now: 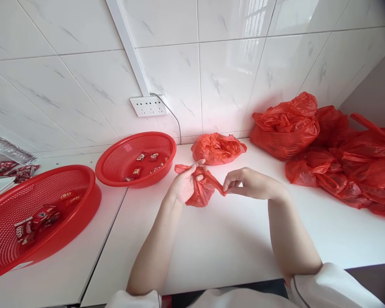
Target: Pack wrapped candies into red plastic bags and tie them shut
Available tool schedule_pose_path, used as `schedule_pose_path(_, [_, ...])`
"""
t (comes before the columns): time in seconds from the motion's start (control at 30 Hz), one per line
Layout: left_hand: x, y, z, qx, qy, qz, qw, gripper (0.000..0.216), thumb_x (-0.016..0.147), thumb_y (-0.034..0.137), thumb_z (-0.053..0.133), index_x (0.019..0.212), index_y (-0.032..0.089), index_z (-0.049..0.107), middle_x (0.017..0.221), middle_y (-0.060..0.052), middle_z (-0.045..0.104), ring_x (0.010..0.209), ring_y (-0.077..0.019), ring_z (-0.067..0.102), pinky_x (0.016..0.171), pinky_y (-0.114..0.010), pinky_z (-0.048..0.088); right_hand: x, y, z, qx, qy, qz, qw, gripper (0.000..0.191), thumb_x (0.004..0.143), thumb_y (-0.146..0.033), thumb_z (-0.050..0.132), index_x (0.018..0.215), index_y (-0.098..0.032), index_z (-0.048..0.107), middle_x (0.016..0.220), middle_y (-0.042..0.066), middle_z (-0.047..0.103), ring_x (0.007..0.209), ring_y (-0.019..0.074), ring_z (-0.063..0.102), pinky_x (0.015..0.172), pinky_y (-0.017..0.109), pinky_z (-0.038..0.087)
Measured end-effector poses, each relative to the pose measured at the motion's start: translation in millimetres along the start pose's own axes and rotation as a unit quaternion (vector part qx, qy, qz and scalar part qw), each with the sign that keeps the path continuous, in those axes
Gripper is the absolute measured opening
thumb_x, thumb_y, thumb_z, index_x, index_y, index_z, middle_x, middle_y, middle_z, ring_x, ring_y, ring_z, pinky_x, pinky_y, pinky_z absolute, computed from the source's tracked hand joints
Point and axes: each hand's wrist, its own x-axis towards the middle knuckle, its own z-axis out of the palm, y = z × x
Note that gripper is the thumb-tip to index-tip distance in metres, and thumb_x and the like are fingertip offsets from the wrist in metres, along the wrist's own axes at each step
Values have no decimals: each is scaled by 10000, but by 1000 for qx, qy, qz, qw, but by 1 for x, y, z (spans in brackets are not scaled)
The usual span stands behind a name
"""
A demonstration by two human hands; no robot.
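Note:
A small red plastic bag [201,194] hangs bunched in my left hand [184,184], whose fingers curl round its gathered neck. My right hand [248,183] pinches one stretched handle of the same bag, pulling it out to the right. What the bag holds cannot be made out through the plastic. Just behind my hands lies a crumpled heap of red plastic bags [216,149]. To the left of my left hand stands a red colander-like basket [134,182] with several small wrapped packets [137,172] on its bottom.
A larger red basket [83,214] with red snack packets [41,218] stands at the left. Several filled red bags [284,128] pile up at the right by the wall. A socket strip [149,106] with a cable is on the tiled wall. The white tabletop [224,252] has a seam at left.

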Motion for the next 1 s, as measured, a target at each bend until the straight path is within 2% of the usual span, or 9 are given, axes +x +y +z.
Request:
schedule_pose_path(0.07, [-5,1,6,73,-17,28,997,154,916,235,535,943,164,669,660,13,541,520,-50,419,574,-156,406,6,1,5,-13,13,11,1000,135,839,-314,628,901,-209,686,909,37,721,801,183,664,727,318,533])
schedule_pose_path(0.2, [-19,4,21,255,-88,-9,963,243,954,366,472,958,187,636,517,61,380,444,-58,304,484,-170,312,23,6,19,-56,176,-26,982,439,800,-347,686,1209,-231,578,1196,82,632,1092,255,598,912,405,497])
schedule_pose_path(0.27, [-26,6,26,309,-101,-31,945,289,959,424,447,1025,205,623,526,67,377,439,-63,307,477,-185,300,29,6,25,-22,142,-67,987,650,811,-274,665,1408,-265,406,1322,83,559,1181,247,554,963,405,476])
schedule_pose_path(0.37, [-35,9,31,401,-95,-32,911,356,967,473,397,1099,220,610,521,64,426,434,-80,369,507,-216,354,34,6,32,54,45,-113,991,742,841,-176,591,1497,-284,260,1195,56,624,1066,197,608,912,366,502])
schedule_pose_path(0.53, [-43,14,28,542,76,137,826,340,956,448,430,1094,223,644,698,0,621,620,-144,601,680,-283,480,35,2,37,83,42,-89,992,763,854,-136,558,1520,-267,211,824,-15,614,788,150,599,817,350,506])
schedule_pose_path(0.63, [-42,13,29,555,92,247,789,326,953,420,452,1110,221,657,864,-45,679,831,-182,644,777,-294,487,36,-2,40,110,56,-67,990,788,838,-162,600,1514,-256,204,770,-35,585,717,139,572,763,330,504])
schedule_pose_path(0.8, [-38,7,32,491,10,290,821,312,959,390,455,1136,221,648,1071,-80,661,940,-184,623,789,-273,481,40,-4,40,255,57,-76,962,366,894,-387,592,1203,-197,541,973,45,648,863,177,629,767,324,516])
schedule_pose_path(0.9, [-36,5,30,455,-26,255,853,317,959,406,449,1151,222,621,1045,-79,656,860,-170,619,685,-253,474,41,-1,38,256,91,-77,959,281,910,-439,564,1005,-177,594,932,42,640,857,172,619,795,332,509])
schedule_pose_path(1.0, [-36,6,29,439,-39,233,867,305,965,408,436,1113,208,612,967,-67,662,792,-156,604,689,-260,464,41,1,36,225,121,-91,962,269,847,-405,666,983,-187,584,933,29,632,841,159,608,850,357,497])
